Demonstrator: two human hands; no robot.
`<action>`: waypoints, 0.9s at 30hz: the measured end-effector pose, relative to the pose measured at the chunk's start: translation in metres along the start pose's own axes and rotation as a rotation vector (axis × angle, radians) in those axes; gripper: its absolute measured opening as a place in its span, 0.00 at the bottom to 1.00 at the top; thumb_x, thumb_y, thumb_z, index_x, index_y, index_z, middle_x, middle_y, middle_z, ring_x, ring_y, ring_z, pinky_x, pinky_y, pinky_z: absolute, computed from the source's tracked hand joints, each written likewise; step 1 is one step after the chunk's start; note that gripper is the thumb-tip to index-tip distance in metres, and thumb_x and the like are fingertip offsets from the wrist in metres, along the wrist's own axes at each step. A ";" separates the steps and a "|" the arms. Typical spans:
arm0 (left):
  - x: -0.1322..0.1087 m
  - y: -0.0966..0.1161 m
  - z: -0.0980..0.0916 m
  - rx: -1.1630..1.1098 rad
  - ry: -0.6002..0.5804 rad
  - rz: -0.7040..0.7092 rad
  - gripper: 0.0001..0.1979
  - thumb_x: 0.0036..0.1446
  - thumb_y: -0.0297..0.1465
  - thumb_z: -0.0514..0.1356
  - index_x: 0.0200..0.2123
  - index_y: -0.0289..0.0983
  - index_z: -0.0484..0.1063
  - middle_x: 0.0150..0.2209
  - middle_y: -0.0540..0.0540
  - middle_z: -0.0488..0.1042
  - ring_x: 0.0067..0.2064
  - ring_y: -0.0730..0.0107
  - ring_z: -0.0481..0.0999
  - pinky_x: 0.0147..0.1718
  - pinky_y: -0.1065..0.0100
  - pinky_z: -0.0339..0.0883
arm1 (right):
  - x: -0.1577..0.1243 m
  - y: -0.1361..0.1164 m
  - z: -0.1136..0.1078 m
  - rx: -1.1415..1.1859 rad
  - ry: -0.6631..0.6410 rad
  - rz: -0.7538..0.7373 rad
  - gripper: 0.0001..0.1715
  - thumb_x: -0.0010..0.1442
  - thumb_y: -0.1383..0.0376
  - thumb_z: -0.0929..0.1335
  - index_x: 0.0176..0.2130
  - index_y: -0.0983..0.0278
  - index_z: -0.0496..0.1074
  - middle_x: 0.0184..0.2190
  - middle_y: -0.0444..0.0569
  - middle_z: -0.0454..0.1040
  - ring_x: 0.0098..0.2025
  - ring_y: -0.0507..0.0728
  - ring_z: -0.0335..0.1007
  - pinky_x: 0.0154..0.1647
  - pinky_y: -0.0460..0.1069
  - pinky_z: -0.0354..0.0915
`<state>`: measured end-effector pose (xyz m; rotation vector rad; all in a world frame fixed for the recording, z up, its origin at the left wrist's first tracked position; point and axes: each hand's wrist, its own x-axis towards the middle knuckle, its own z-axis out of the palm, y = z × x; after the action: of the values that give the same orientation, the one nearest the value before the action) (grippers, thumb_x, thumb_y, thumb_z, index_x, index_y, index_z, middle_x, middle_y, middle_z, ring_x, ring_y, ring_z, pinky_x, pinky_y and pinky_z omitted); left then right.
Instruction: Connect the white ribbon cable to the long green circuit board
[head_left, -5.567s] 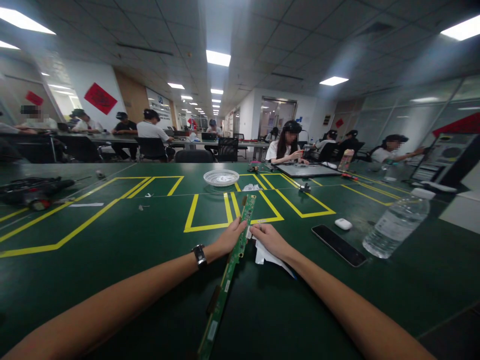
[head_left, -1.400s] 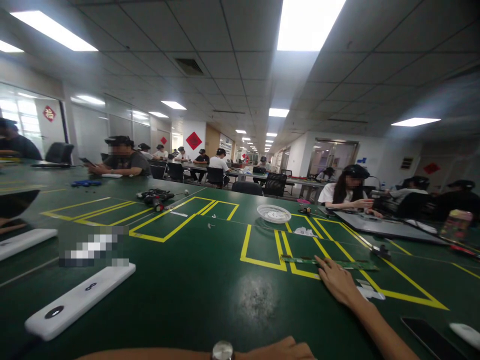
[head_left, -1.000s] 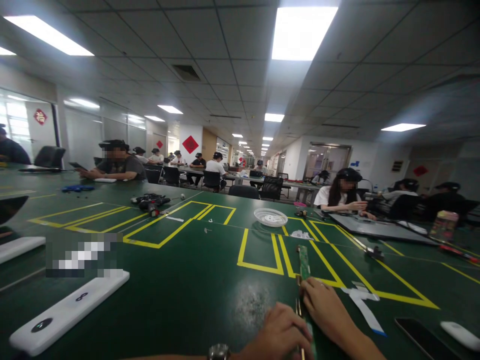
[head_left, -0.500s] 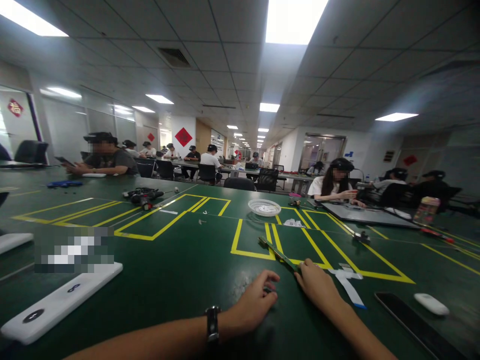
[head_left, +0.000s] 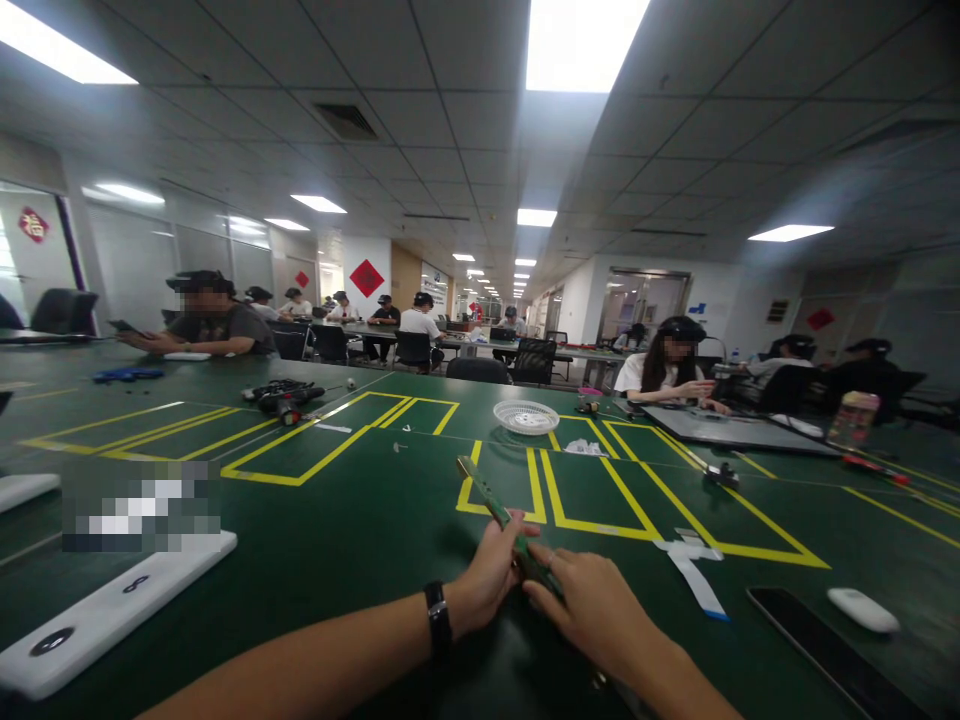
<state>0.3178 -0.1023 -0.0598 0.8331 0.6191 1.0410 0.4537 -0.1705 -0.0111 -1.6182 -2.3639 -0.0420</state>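
Observation:
A long, narrow green strip [head_left: 484,487], which looks like a circuit board, slants up and away from me over the table. My left hand [head_left: 487,580], with a dark wristwatch [head_left: 437,615], is closed around its middle. Closer to me, my right hand [head_left: 596,600] also grips the strip, its fingers bent over the near part. The far end of the strip sticks out free above a yellow tape outline [head_left: 536,485]. My right hand covers some of the near part.
A white plastic basket [head_left: 525,418] stands beyond my hands. White paper strips [head_left: 696,575], a dark phone [head_left: 825,645] and a white case [head_left: 862,610] lie at right. A long white device [head_left: 127,610] is at left. A power tool [head_left: 281,398] lies farther off. Co-workers sit around.
The strip has come up off the table and moved left toward me with my right hand. My left hand, free and half open before, has closed on it.

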 end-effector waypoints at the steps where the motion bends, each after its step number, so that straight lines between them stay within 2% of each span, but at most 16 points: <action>1: 0.002 0.000 -0.003 -0.020 0.008 0.002 0.20 0.57 0.45 0.57 0.44 0.37 0.59 0.37 0.45 0.72 0.32 0.70 0.75 0.33 0.67 0.68 | 0.000 0.005 -0.003 0.034 0.017 -0.009 0.22 0.64 0.52 0.58 0.50 0.58 0.70 0.40 0.50 0.76 0.40 0.59 0.72 0.42 0.50 0.62; 3: 0.004 0.000 -0.009 -0.037 -0.023 -0.008 0.19 0.59 0.45 0.55 0.43 0.37 0.58 0.30 0.48 0.71 0.27 0.70 0.74 0.30 0.67 0.68 | 0.002 0.028 -0.009 0.032 0.082 0.063 0.24 0.65 0.53 0.56 0.49 0.60 0.71 0.43 0.52 0.75 0.44 0.59 0.71 0.47 0.52 0.62; 5: 0.004 0.000 -0.012 -0.020 -0.090 -0.018 0.21 0.60 0.48 0.51 0.44 0.37 0.56 0.26 0.51 0.71 0.23 0.70 0.72 0.26 0.68 0.67 | 0.003 0.065 -0.011 -0.085 0.176 0.207 0.25 0.65 0.55 0.56 0.51 0.65 0.71 0.49 0.56 0.72 0.51 0.62 0.66 0.52 0.55 0.59; 7: 0.004 -0.002 -0.012 0.010 -0.149 -0.018 0.22 0.59 0.50 0.49 0.44 0.37 0.55 0.23 0.52 0.70 0.20 0.72 0.70 0.22 0.70 0.64 | 0.000 0.107 -0.009 -0.241 0.204 0.377 0.27 0.63 0.55 0.57 0.52 0.67 0.69 0.53 0.60 0.68 0.55 0.66 0.61 0.52 0.60 0.58; 10: 0.003 -0.002 -0.009 0.035 -0.156 -0.022 0.22 0.58 0.51 0.50 0.42 0.39 0.52 0.21 0.54 0.69 0.18 0.74 0.68 0.19 0.73 0.61 | -0.012 0.158 0.002 -0.352 0.108 0.682 0.30 0.63 0.52 0.56 0.52 0.71 0.69 0.51 0.67 0.67 0.54 0.73 0.62 0.46 0.65 0.61; 12: 0.001 -0.001 -0.009 0.046 -0.142 -0.030 0.23 0.58 0.51 0.51 0.44 0.39 0.51 0.22 0.54 0.70 0.18 0.74 0.69 0.19 0.73 0.61 | -0.019 0.173 0.010 -0.320 -0.004 0.760 0.30 0.64 0.52 0.54 0.47 0.71 0.71 0.49 0.67 0.68 0.51 0.72 0.65 0.43 0.64 0.62; 15: -0.001 0.002 -0.010 0.076 -0.171 -0.064 0.24 0.59 0.50 0.50 0.48 0.40 0.49 0.27 0.50 0.73 0.20 0.73 0.71 0.19 0.74 0.61 | -0.020 0.167 0.017 -0.278 -0.065 0.696 0.29 0.65 0.54 0.53 0.44 0.71 0.71 0.48 0.65 0.69 0.49 0.70 0.67 0.41 0.62 0.64; 18: -0.002 0.003 -0.013 0.100 -0.209 -0.100 0.24 0.59 0.48 0.52 0.49 0.41 0.48 0.32 0.47 0.74 0.21 0.73 0.72 0.20 0.73 0.64 | -0.011 0.144 0.018 -0.265 -0.045 0.549 0.24 0.65 0.57 0.55 0.44 0.68 0.71 0.46 0.62 0.70 0.47 0.67 0.67 0.39 0.58 0.64; 22: 0.001 0.001 -0.014 0.092 -0.228 -0.089 0.23 0.58 0.48 0.54 0.47 0.40 0.50 0.32 0.48 0.73 0.21 0.73 0.73 0.19 0.73 0.65 | -0.001 0.118 0.016 -0.272 -0.003 0.385 0.16 0.63 0.65 0.57 0.43 0.65 0.71 0.43 0.57 0.71 0.44 0.62 0.68 0.39 0.53 0.63; 25: 0.004 -0.001 -0.014 0.094 -0.216 -0.069 0.23 0.56 0.48 0.55 0.46 0.39 0.52 0.33 0.49 0.72 0.20 0.74 0.73 0.17 0.74 0.62 | 0.000 0.114 0.018 -0.210 0.032 0.317 0.16 0.63 0.67 0.57 0.42 0.63 0.71 0.42 0.55 0.70 0.43 0.60 0.68 0.40 0.51 0.63; 27: 0.005 -0.002 -0.014 0.095 -0.184 -0.067 0.24 0.55 0.48 0.56 0.46 0.39 0.54 0.33 0.50 0.71 0.20 0.74 0.72 0.16 0.74 0.62 | -0.001 0.118 0.020 -0.184 0.066 0.309 0.17 0.62 0.66 0.57 0.46 0.64 0.70 0.45 0.56 0.70 0.45 0.60 0.68 0.43 0.52 0.62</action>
<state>0.3096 -0.0943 -0.0693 0.9736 0.5391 0.8681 0.5586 -0.1238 -0.0465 -2.0173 -2.0884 -0.2532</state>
